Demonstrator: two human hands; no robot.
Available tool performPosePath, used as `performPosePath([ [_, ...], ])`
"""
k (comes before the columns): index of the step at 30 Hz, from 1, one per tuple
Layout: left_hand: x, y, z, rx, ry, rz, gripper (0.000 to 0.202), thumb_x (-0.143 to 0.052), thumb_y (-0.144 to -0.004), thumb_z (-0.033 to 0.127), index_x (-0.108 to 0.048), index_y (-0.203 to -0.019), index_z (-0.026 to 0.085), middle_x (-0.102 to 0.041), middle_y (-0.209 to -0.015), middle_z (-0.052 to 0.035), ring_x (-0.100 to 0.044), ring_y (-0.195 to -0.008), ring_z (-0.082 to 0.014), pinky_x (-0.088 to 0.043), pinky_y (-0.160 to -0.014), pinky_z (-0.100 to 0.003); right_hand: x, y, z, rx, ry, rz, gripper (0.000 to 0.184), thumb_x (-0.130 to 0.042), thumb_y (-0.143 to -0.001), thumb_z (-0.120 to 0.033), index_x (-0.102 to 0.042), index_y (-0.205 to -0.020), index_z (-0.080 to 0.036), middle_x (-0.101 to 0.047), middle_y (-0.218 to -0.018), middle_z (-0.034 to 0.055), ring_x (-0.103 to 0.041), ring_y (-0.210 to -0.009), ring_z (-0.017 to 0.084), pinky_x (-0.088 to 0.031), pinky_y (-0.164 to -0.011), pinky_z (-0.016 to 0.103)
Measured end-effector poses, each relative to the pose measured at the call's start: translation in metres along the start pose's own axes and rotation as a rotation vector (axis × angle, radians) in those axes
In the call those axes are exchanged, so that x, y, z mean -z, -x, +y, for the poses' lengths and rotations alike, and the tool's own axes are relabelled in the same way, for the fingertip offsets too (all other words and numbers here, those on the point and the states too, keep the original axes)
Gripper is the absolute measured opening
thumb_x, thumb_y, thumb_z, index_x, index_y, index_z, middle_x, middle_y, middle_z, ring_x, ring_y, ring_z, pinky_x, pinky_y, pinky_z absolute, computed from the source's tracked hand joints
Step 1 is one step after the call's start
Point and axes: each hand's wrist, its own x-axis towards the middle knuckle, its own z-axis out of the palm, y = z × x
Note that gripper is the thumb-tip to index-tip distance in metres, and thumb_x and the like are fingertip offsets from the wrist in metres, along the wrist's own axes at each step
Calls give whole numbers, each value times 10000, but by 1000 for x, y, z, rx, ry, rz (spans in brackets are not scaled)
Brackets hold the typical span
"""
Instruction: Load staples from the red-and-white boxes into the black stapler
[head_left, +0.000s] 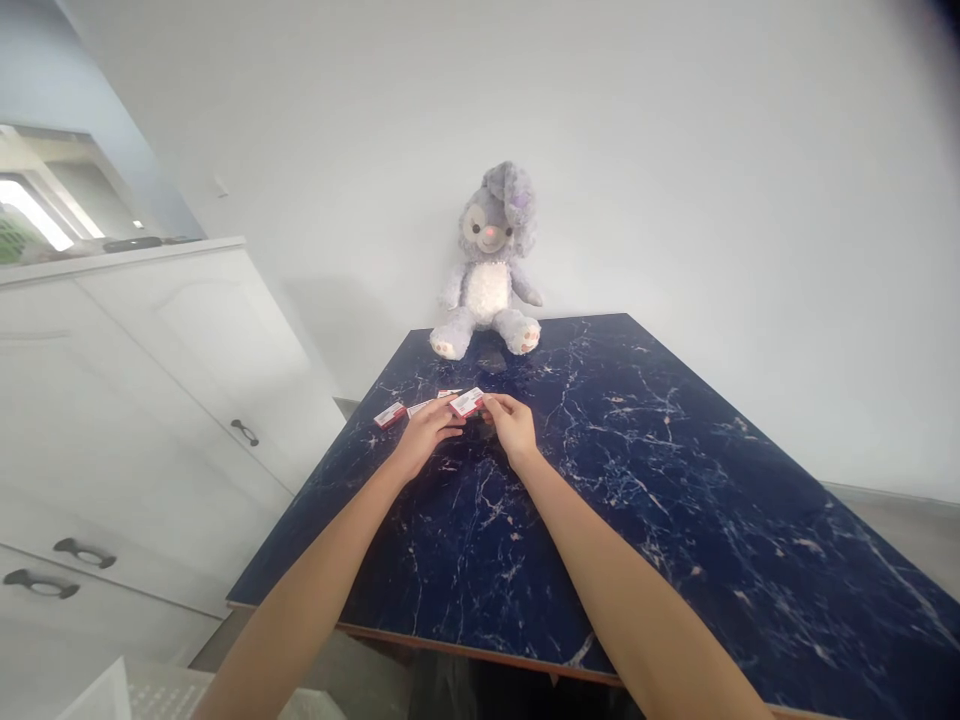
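A small red and white box (467, 402) is held between my two hands above the dark blue table. The fingers of my left hand (429, 436) close on its left end, and my right hand (512, 424) pinches its right end. Another red and white box (389, 415) lies on the table to the left of my left hand. Two more such boxes lie close behind my left fingers, partly covered by them. Printing on the boxes is too small to read.
The blue marbled table (645, 480) stretches forward to a pale wall. A grey-purple plush rabbit (487, 290) sits at its far edge. White cabinets (150, 400) with dark handles stand at the left, with a gap between them and the table.
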Motion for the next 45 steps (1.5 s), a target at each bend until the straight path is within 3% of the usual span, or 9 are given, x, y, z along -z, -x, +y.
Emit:
performPosePath([
  [6, 1, -3, -4, -15, -109, 73, 432, -699, -858, 400, -655, -1221, 169, -727, -1028, -109, -705, -835, -191, -586, -735, -334, 1, -1, 3, 5, 5, -76, 365, -662, -788, -486, -750, -950, -172, -772, -893, 57, -699, -730, 178, -568, -711, 299],
  [11, 0, 0, -3, -217, -362, 202, 297, -681, -856, 434, -661, -1028, 192, -699, -884, -57, -669, -744, -175, -564, -652, -298, 1, -3, 4, -24, -30, -45, 388, -688, -772, -506, -750, -952, -167, -771, -883, 63, -693, -712, 177, -573, -693, 302],
  [14, -6, 6, 0, -339, -541, 133, 248, -681, -859, 420, -701, -996, 213, -688, -1037, -72, -639, -773, -166, -532, -658, -271, 1, -4, 5, -41, -70, -5, 399, -694, -765, -528, -748, -920, -164, -771, -881, 70, -698, -719, 186, -575, -689, 308],
  [18, -12, 12, 7, -403, -633, 78, 369, -704, -850, 391, -704, -1200, 272, -606, -1294, -78, -619, -842, -176, -521, -713, -283, 2, -5, 6, -42, -75, 24, 427, -680, -768, -579, -726, -857, -163, -767, -844, 73, -701, -728, 195, -568, -685, 307],
  [23, -11, 15, 13, -418, -675, 76, 413, -724, -842, 377, -702, -1247, 302, -576, -1365, -63, -616, -1096, -267, -507, -930, -336, 2, -5, 5, -28, -68, 46, 422, -692, -757, -570, -731, -853, -161, -760, -815, 69, -690, -720, 194, -554, -682, 301],
  [27, -9, 15, 12, -504, -873, 77, 404, -665, -893, 377, -675, -1292, 314, -577, -1378, -66, -592, -1174, -289, -434, -1053, -374, 2, -4, 4, -18, -61, 31, 414, -689, -761, -563, -737, -849, -161, -752, -787, 60, -674, -693, 189, -543, -669, 301],
  [30, -6, 13, 10, -533, -984, 79, 375, -619, -923, 387, -673, -1286, 307, -617, -1292, -80, -603, -1139, -280, -463, -1004, -361, 2, -4, 4, -28, -82, 33, 375, -715, -741, -519, -737, -850, -161, -749, -790, 54, -667, -695, 180, -538, -682, 297],
  [35, -2, 10, 10, -511, -983, 68, 312, -614, -924, 389, -697, -1207, 287, -634, -1136, -71, -631, -916, -219, -515, -822, -309, 2, -5, 6, -46, -66, 4, 351, -720, -740, -489, -736, -859, -160, -748, -801, 53, -657, -697, 171, -525, -688, 287],
  [45, 0, 10, 14, -603, -1098, 25, 120, -612, -933, 326, -671, -1000, 247, -609, -1219, -53, -640, -1062, -207, -566, -842, -324, 2, -3, 3, -29, 16, -47, 397, -704, -748, -574, -731, -796, -181, -744, -771, 49, -627, -682, 173, -481, -679, 289],
])
